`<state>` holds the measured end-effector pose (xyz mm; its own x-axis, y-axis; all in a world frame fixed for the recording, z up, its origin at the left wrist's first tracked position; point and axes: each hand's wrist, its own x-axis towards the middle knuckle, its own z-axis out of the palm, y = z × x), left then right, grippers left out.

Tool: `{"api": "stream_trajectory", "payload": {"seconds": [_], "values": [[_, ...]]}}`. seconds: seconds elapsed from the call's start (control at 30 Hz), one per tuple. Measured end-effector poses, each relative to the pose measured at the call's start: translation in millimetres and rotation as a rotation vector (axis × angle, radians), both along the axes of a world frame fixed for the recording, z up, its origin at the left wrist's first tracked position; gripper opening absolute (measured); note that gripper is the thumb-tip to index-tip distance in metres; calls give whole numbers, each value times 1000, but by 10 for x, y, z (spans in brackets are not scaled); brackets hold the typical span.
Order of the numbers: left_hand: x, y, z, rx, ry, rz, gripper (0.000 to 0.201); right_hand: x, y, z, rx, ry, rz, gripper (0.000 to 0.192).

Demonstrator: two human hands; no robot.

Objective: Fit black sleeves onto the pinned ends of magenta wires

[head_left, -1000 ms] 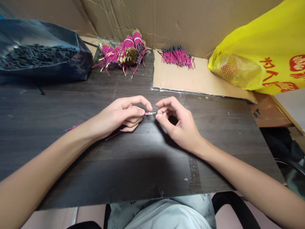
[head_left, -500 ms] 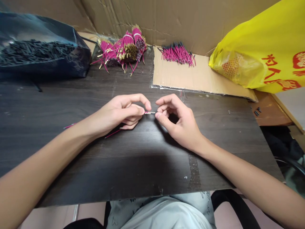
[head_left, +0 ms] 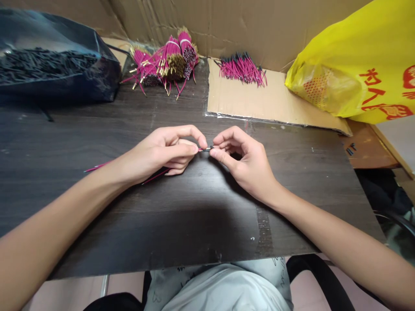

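Note:
My left hand (head_left: 171,151) is closed, pinching a thin pink wire (head_left: 200,150) between thumb and fingers, with its index finger arched above. Facing it, my right hand (head_left: 248,162) pinches a small black sleeve (head_left: 206,150) between thumb and fingertips. The sleeve lies around the wire's metal end, most of which it hides. A pink wire tail (head_left: 154,177) shows below my left hand; whether it belongs to the held wire I cannot tell. Another pink wire (head_left: 97,166) lies on the table, partly behind my left forearm.
Bundled pink wires with brass-coloured ends (head_left: 171,60) lie at the back. More pink wires with black ends (head_left: 243,69) rest on a cardboard sheet (head_left: 246,101). A dark bag (head_left: 81,88) of black sleeves stands at left, a yellow bag (head_left: 340,47) at right, on the dark table (head_left: 194,216).
The black sleeve has moved left over the wire's metal end, so less bare metal shows. My hands are slightly closer together. The view has shifted a little.

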<state>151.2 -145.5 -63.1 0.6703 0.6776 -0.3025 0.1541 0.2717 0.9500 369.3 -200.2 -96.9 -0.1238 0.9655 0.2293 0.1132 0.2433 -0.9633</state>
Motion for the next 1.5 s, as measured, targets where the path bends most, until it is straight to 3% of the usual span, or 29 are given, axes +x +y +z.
{"api": "stream_trajectory", "payload": {"seconds": [0.27, 0.6, 1.5], "values": [[8, -1, -4, 6, -20, -4, 21, 6, -1, 24, -38, 20, 23, 31], [11, 14, -39, -47, -50, 74, 19, 20, 0, 3, -17, 35, 9, 9], [34, 5, -1, -58, -54, 88, 17, 35, -24, 29, -19, 8, 58, 12]]}}
